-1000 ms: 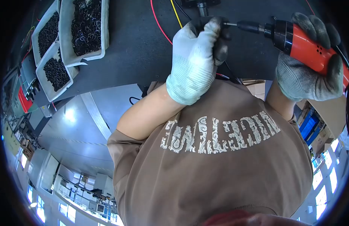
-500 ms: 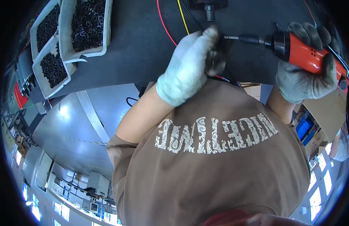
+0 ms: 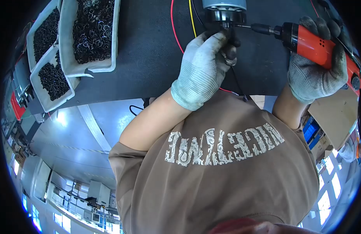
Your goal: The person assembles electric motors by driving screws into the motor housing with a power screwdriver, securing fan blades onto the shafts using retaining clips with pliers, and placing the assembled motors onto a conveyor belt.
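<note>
At the top centre a motor [image 3: 224, 4] with a silver body and black front end lies with its shaft pointing toward me. My left hand [image 3: 200, 68], in a pale glove with dark fingertips, is closed at the end of that shaft; what its fingers pinch is hidden. In my right hand [image 3: 318, 66], also gloved, is a red electric screwdriver [image 3: 313, 46], held roughly level. Its thin bit points left and reaches the shaft just above my left fingertips. The exact contact at the bit's tip cannot be made out.
At the upper left stand a large white bin [image 3: 115, 37] of dark rings and two smaller bins of small black parts. Red, yellow and black wires [image 3: 174, 29] run beside the motor. A cardboard box [image 3: 336, 113] is at the right, below the dark table [image 3: 149, 50].
The view has shifted, so more of the motor shows at the top. My left fingers have come up to the shaft, and the screwdriver's bit now sits closer to the motor.
</note>
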